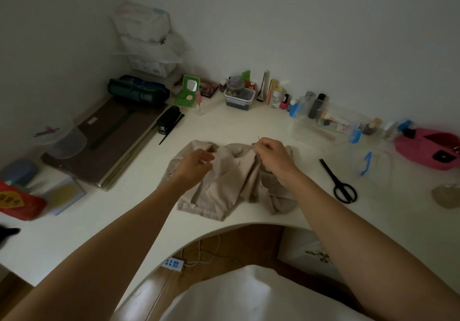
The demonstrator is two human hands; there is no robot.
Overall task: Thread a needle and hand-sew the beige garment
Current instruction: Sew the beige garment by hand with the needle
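Pinching a needle [258, 138] between thumb and forefinger of the right hand [272, 155], tip pointing up, just above the far edge of the beige garment [229, 178]. Resting on the garment's left part with the left hand [196, 162], fingers loosely straight, gripping nothing that can be made out. Crumpled mid-way along the white table [99, 221], near its curved front edge. Right of it, well apart: black scissors [341, 183], blades closed. Farther back: clear lidded box [240, 98] holding small dark items, too blurred to name; clear organiser [323, 121] holding small bottles and tubes. Far left: red packet [15, 201] with a yellow label, writing unreadable.
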